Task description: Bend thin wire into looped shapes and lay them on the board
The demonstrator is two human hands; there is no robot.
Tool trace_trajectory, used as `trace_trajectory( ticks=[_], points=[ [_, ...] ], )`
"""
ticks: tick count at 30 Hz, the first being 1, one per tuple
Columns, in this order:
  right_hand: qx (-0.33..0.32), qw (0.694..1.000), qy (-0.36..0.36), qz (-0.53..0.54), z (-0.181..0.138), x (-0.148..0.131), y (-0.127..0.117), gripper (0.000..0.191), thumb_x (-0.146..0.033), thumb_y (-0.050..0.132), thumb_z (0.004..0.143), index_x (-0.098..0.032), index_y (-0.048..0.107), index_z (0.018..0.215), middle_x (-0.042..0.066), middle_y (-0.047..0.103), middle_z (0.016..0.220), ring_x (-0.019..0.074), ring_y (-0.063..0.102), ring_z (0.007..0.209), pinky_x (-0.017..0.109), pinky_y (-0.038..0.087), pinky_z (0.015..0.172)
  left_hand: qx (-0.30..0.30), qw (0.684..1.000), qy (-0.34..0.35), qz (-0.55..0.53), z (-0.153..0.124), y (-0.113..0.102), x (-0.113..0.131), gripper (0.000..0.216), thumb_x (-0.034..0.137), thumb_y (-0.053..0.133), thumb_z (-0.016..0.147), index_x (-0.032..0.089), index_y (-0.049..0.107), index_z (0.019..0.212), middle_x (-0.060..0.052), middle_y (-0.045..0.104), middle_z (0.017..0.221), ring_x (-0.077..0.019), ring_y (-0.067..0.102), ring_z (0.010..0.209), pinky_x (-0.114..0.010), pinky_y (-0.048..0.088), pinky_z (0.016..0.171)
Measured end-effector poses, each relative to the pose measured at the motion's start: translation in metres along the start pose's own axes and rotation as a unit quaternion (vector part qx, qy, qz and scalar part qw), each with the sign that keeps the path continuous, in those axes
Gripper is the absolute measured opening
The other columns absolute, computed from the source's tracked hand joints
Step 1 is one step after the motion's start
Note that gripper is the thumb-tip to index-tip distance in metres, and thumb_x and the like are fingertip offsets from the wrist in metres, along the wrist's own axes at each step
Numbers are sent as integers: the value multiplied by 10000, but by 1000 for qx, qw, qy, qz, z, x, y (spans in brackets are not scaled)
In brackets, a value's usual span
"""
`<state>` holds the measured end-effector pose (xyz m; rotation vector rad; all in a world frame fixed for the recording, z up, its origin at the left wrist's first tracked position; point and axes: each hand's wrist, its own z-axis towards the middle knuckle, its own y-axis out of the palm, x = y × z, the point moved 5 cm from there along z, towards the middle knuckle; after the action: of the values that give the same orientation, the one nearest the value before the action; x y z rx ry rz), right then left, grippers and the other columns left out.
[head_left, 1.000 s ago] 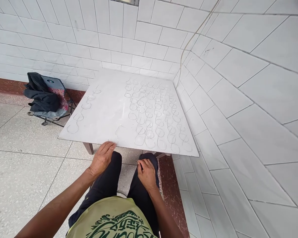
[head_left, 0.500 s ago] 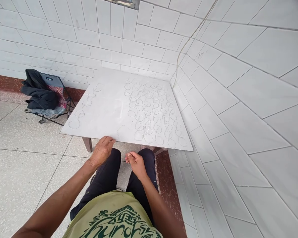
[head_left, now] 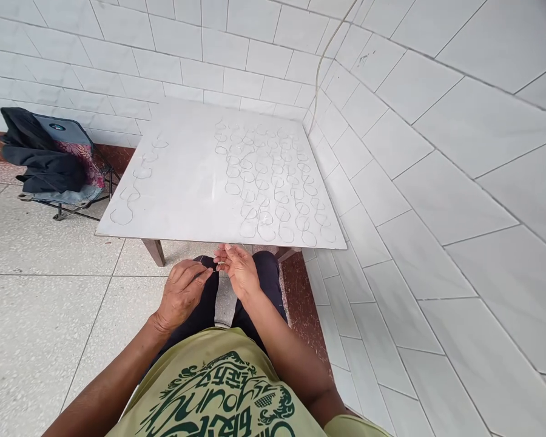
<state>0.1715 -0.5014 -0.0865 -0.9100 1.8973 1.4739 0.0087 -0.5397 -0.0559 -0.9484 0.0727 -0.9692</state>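
My left hand (head_left: 182,291) is closed in a pinch on a thin curved wire (head_left: 215,271), in front of the table's near edge. My right hand (head_left: 240,270) is just to its right, palm partly up, its curled fingers also on the wire. Most of the wire is too fine to trace. Beyond both hands is a white board tabletop (head_left: 182,200). Many thin curved wire pieces (head_left: 279,182) lie in rows on its right part. A shorter line of similar wire pieces (head_left: 121,213) runs along its left side.
A folding chair (head_left: 79,145) with dark cloth (head_left: 45,167) on it stands on the floor left of the table. White tiled walls (head_left: 418,176) border the table behind and on the right. A cable (head_left: 317,79) hangs in the corner. One wooden table leg (head_left: 153,252) shows below.
My left hand has come back from the board's near edge with a wire that lay there. The right hand has moved up and met it. The view has shifted.
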Motion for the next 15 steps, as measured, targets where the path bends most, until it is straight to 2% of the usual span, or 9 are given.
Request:
trace_trajectory(
  ticks=[2, 5, 8, 10, 12, 13, 15],
  points=[
    [4, 1000, -12, 1, -3, 2, 0, 354, -491, 810, 833, -157, 748, 933, 74, 740, 861, 148, 669, 702, 253, 517, 588, 11, 999, -42, -10, -2, -1, 1, 333, 133, 586, 964, 291, 705, 1233, -84, 707, 1162, -254, 622, 1155, -480, 501, 1033],
    [10, 999, -34, -22, -6, 2, -1, 359, -509, 772, 862, -155, 753, 915, 80, 734, 835, 154, 657, 682, 270, 514, 586, 47, 987, -152, -34, -3, -4, -1, 200, 237, 616, 975, 263, 757, 1114, -103, 682, 1185, -262, 617, 1133, -482, 509, 1014],
    [24, 997, -62, -38, -7, 1, -1, 349, -504, 763, 866, -158, 755, 910, 75, 732, 816, 159, 655, 673, 279, 517, 587, 55, 948, -274, -149, -7, 0, -1, 222, 369, 629, 972, 250, 770, 1096, -96, 683, 1168, -250, 645, 1094, -447, 545, 983],
    [31, 995, -78, -47, -8, 1, -2, 337, -495, 757, 870, -161, 757, 915, 70, 731, 818, 160, 655, 678, 281, 520, 596, 45, 890, -358, -279, -12, 9, 1, 306, 444, 639, 956, 233, 758, 1142, -93, 702, 1159, -235, 691, 1012, -410, 591, 901],
    [34, 994, -86, -58, -9, 1, -1, 334, -497, 746, 876, -167, 758, 923, 67, 731, 831, 163, 654, 692, 283, 522, 605, 45, 813, -437, -381, -17, 18, 4, 382, 494, 684, 917, 202, 745, 1155, -94, 734, 1064, -222, 722, 885, -383, 619, 796],
    [35, 994, -86, -63, -10, 2, -1, 338, -503, 739, 879, -169, 758, 928, 66, 730, 836, 165, 654, 700, 285, 522, 608, 55, 780, -467, -412, -19, 20, 5, 398, 502, 719, 888, 185, 741, 1129, -86, 741, 986, -215, 724, 825, -372, 622, 752],
    [34, 993, -84, -77, -12, 3, 1, 351, -522, 723, 885, -176, 759, 934, 64, 727, 838, 169, 650, 710, 287, 520, 610, 86, 735, -500, -450, -19, 21, 4, 387, 473, 800, 822, 169, 727, 1050, -55, 726, 858, -195, 714, 752, -343, 619, 695]
  ],
)
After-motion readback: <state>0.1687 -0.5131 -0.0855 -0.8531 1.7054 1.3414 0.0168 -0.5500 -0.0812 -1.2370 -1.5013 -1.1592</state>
